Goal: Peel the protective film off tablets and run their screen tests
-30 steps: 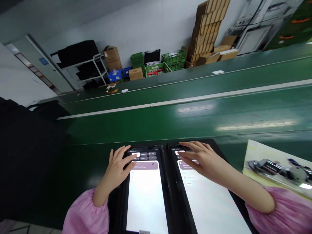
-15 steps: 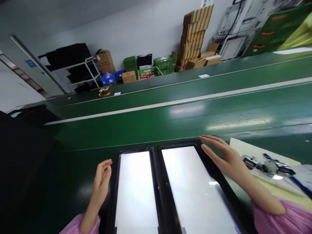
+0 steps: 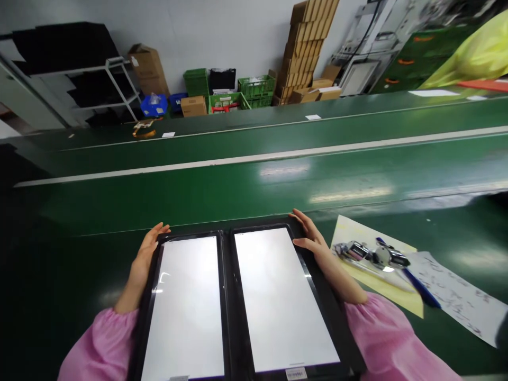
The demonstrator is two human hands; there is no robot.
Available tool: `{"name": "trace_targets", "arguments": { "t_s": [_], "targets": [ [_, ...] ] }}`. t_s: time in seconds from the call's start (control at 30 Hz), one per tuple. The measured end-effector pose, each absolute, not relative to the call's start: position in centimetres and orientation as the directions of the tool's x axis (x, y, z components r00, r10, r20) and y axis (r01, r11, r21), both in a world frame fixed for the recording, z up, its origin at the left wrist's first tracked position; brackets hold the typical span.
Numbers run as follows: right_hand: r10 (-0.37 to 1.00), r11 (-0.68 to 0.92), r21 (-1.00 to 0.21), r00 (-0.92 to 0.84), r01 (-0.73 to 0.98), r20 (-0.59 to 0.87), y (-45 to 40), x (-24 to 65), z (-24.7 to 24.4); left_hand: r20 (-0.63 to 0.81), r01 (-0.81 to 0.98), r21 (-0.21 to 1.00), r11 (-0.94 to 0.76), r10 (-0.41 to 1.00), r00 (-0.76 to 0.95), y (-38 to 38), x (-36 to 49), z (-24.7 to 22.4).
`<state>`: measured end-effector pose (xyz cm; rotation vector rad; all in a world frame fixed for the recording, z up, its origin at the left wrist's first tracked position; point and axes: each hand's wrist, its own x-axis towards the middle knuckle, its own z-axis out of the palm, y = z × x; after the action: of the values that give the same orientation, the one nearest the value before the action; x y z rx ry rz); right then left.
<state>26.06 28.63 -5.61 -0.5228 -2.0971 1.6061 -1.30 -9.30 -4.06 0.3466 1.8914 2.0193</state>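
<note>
Two tablets with black bezels and glowing white screens lie side by side before me, the left tablet (image 3: 188, 307) and the right tablet (image 3: 283, 296). A black surface shows around and between them. My left hand (image 3: 139, 267) is closed at the upper left corner of the left tablet, thumb along its edge. My right hand (image 3: 315, 246) grips the upper right edge of the right tablet, its thumb on the bezel and its fingers past the side. A small barcode label (image 3: 296, 374) sits on the right tablet's lower bezel. The undersides of both tablets are hidden.
Right of my arm are yellow paper (image 3: 400, 293), shiny metal pieces (image 3: 387, 256), a blue pen (image 3: 423, 288) and a handwritten sheet (image 3: 462, 296). Beyond runs a green bench (image 3: 222, 185) with a pale strip (image 3: 254, 157). Cardboard boxes (image 3: 304, 50) and green crates (image 3: 256, 87) stand by the wall.
Both hands, apart from the tablets before, have come in to their outer upper edges. The view has shifted, so the tablets sit further left and more of the right side shows.
</note>
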Motion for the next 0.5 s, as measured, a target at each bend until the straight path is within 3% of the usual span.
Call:
{"name": "trace_targets", "arguments": {
  "t_s": [0.3, 0.5],
  "targets": [
    [0.500, 0.280, -0.959, -0.859, 0.045, 0.105, 29.1, 26.2, -6.1, 0.101, 0.142, 0.989, 0.031, 0.557, -0.824, -10.7, -1.6, -5.2],
    [0.535, 0.264, -0.963, -0.839, 0.061, 0.093, 29.2, 26.4, -6.4, 0.108, 0.169, 0.985, 0.039, 0.620, -0.777, -11.0, -1.8, -5.2]
  ]
}}
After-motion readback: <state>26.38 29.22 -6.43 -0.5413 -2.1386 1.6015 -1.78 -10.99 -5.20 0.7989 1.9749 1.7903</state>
